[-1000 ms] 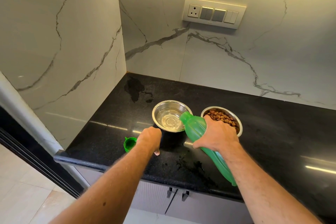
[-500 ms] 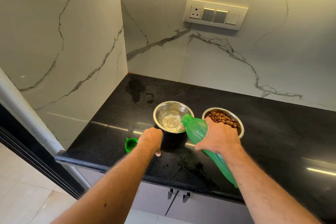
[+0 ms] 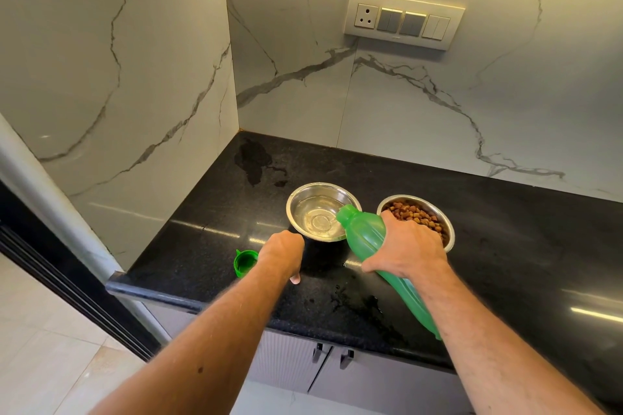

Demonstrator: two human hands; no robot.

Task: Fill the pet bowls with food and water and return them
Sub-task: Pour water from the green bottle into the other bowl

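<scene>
Two steel bowls stand side by side on the black counter (image 3: 505, 229). The left bowl (image 3: 305, 199) holds clear water. The right bowl (image 3: 446, 224) is full of brown kibble (image 3: 409, 214). My right hand (image 3: 408, 249) grips a green plastic bottle (image 3: 365, 234), tilted with its open mouth over the rim of the water bowl. My left hand (image 3: 281, 254) rests as a loose fist on the counter just in front of the water bowl, apart from it and holding nothing. The bottle's green cap (image 3: 244, 261) lies on the counter left of that hand.
Marble walls close the counter at the back and left. A switch panel (image 3: 404, 20) sits on the back wall. Wet patches mark the counter in the far corner (image 3: 253, 158) and near the front edge (image 3: 357, 303). Cabinet doors with dark handles (image 3: 332, 354) hang below.
Almost nothing has moved; the bottle stays tipped over the water bowl and both hands keep their places.
</scene>
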